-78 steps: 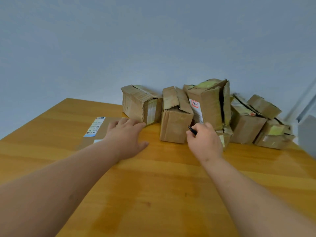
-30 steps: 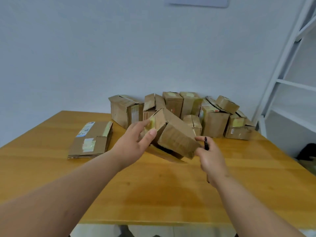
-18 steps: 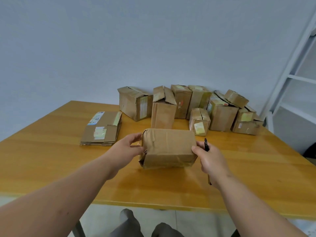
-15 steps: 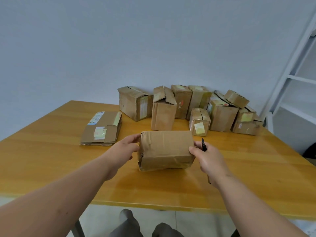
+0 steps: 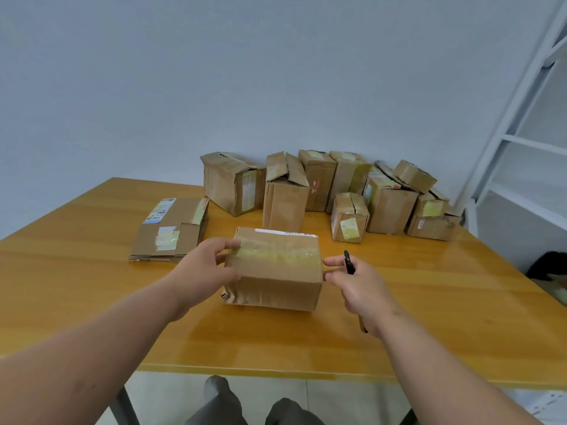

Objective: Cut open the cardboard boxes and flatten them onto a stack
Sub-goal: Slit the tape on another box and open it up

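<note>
Cardboard boxes are sitting in three groups on the wooden table [image 5: 92,289], described here from left to right. At the far left, a flattened box [image 5: 171,230] is lying as the base of the stack. Next, the left hand [image 5: 204,271] is bracing the left end of a sealed box [image 5: 274,268], with its fingers curled over the top edge and the thumb pressing the near face. This box is resting on the table near the front edge, with a strip of yellowish tape [image 5: 276,256] running along its upper face. To its right, the right hand [image 5: 357,286] is gripping a dark cutting tool [image 5: 349,262] in a loose fist, tip pointing upward, while its extended fingertips are just touching the right end of the box. Behind, against the wall, a row of uncut boxes [image 5: 337,188] is waiting, several with torn or lifted flaps. The step in hand appears to be positioning the sealed box for cutting; the tape is not yet slit. The next move is likely calling for steady left-hand bracing while the tool tip is being brought down onto the tape seam and drawn along it, keeping the blade path away from the bracing fingers.
</note>
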